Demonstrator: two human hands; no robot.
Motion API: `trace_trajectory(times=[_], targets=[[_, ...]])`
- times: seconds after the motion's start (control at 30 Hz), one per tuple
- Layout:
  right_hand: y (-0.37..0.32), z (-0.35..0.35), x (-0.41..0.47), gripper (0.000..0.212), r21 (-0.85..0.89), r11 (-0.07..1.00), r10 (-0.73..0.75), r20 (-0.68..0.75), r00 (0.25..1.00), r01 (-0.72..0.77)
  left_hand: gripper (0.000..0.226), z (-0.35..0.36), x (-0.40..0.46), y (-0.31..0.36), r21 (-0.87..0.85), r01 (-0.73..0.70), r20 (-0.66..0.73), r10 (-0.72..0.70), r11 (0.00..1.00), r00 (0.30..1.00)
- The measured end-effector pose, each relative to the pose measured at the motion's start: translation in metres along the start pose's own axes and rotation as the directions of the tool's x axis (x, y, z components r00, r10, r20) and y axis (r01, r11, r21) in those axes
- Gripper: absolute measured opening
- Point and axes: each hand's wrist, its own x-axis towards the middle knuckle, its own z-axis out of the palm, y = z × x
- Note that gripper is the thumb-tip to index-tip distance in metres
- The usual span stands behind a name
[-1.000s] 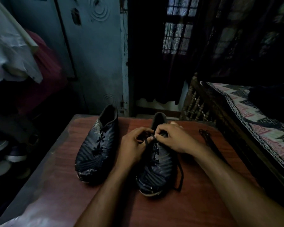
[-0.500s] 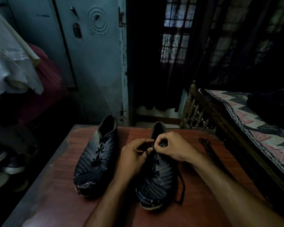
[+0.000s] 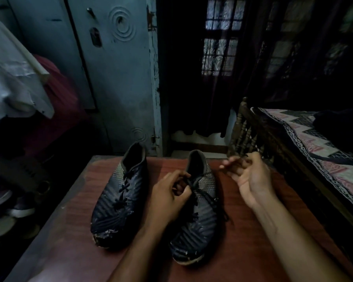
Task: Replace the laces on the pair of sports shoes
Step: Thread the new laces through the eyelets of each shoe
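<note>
Two dark sports shoes stand side by side on a reddish-brown table, toes toward me. The left shoe is laced. My left hand rests on the right shoe and pinches its black lace near the upper eyelets; a loose length trails down the shoe's right side. My right hand is raised to the right of that shoe, palm toward me and blurred. Its fingers are curled, and a dark strand crosses them.
A wooden bed frame with a patterned cover stands close along the table's right side. A blue-grey door is behind the table. Hanging clothes and shoes on the floor fill the left.
My right hand left the right shoe's eyelets and swung up and to the right. My left hand stayed on the shoe. The camera tilted slightly.
</note>
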Motion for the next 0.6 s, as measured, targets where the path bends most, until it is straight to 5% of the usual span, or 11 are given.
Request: trace_trajectory(times=[0.07,0.13,0.17,0.23,0.3,0.4,0.53,0.6], targets=[[0.006,-0.014,0.001,0.025,-0.042,0.998,-0.042,-0.048,0.998,0.04,0.031,0.001,-0.001,0.001,0.001,0.004,-0.002,-0.004,1.0,1.0],[0.012,-0.029,0.002,0.022,-0.41,0.875,-0.269,0.03,0.963,0.258,0.03,0.001,-0.002,0.002,0.012,-0.01,-0.005,0.01,1.0,1.0],[0.013,-0.034,0.0,0.019,-0.617,0.678,-0.373,0.179,0.91,0.4,0.028,0.001,-0.002,0.002,0.024,-0.019,-0.002,0.02,1.0,1.0],[0.014,-0.038,-0.001,0.018,-0.788,0.213,-0.34,0.494,0.8,0.577,0.026,0.003,-0.002,0.002,0.05,-0.036,0.003,0.036,0.998,0.999],[0.013,-0.032,-0.006,0.019,-0.793,0.018,-0.15,0.6,0.786,0.609,0.026,0.002,-0.003,0.003,0.063,-0.042,0.003,0.042,0.997,0.999],[0.012,-0.03,-0.007,0.023,-0.764,0.177,-0.157,0.6,0.784,0.62,0.026,0.002,-0.003,0.003,0.073,-0.041,-0.003,0.041,0.997,0.999],[0.005,-0.022,-0.009,0.03,-0.454,0.794,-0.276,0.322,0.906,0.404,0.03,0.004,-0.004,0.005,0.076,-0.048,-0.005,0.048,0.996,0.999],[0.002,-0.015,-0.013,0.03,-0.191,0.948,-0.209,0.227,0.951,0.254,0.032,0.003,-0.004,0.005,0.082,-0.043,-0.002,0.043,0.996,0.999]])
